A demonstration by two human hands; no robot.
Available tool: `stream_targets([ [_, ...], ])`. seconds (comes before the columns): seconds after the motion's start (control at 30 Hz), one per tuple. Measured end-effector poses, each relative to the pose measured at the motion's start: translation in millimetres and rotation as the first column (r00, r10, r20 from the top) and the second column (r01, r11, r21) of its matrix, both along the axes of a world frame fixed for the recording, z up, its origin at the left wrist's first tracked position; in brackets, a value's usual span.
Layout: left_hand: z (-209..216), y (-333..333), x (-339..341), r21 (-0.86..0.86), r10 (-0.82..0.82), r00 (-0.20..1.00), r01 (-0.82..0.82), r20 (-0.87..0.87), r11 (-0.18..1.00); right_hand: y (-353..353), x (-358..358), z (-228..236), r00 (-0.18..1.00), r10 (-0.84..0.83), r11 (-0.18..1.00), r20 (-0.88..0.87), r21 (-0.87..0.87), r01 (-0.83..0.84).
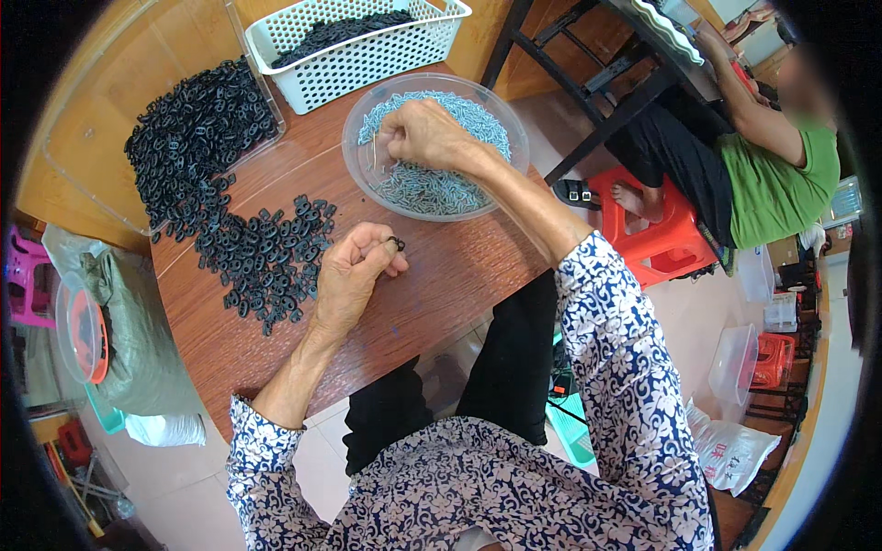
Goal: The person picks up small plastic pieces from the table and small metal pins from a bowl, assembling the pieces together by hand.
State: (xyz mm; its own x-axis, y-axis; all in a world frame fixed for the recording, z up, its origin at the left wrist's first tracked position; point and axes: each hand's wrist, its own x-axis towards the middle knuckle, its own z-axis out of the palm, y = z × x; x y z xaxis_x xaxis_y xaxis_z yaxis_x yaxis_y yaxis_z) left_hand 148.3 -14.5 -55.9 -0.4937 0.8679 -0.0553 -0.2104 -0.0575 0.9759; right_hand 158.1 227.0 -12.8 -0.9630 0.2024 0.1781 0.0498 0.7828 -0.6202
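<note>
My left hand is closed above the wooden table, pinching a small black plastic piece between thumb and fingers. Over a see-through round bowl of bluish-silver screws, my right hand has its fingers drawn together. Whatever those fingertips hold is too small to make out. Left of my left hand lie loose black oval plastic pieces with holes. They run back into a larger heap spilling from a see-through tray tipped on its side.
Behind the bowl stands a white perforated basket of black pieces. A green-grey sack leans left of the table. To the right, a person in a green shirt sits near a red stool and a dark table.
</note>
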Motion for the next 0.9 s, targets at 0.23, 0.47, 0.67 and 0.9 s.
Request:
stream_targets([
  [0.23,1,-1,0,-0.005,0.014,1.000,-0.014,-0.003,1.000,-2,-1,7,0.999,-0.030,0.996,-0.013,0.086,0.031],
  [0.47,2,-1,-1,-0.014,0.000,1.000,0.000,-0.007,1.000,-5,-6,5,0.999,0.035,0.992,-0.011,0.120,-0.034],
  [0.67,7,-1,2,-0.053,0.008,1.000,-0.009,-0.028,0.999,-20,-22,-11,0.992,0.108,0.960,-0.069,0.268,-0.086],
  [0.9,1,-3,0,-0.031,0.002,1.000,-0.002,-0.015,1.000,-16,-24,-10,0.995,0.067,0.916,-0.071,0.401,-0.033],
])
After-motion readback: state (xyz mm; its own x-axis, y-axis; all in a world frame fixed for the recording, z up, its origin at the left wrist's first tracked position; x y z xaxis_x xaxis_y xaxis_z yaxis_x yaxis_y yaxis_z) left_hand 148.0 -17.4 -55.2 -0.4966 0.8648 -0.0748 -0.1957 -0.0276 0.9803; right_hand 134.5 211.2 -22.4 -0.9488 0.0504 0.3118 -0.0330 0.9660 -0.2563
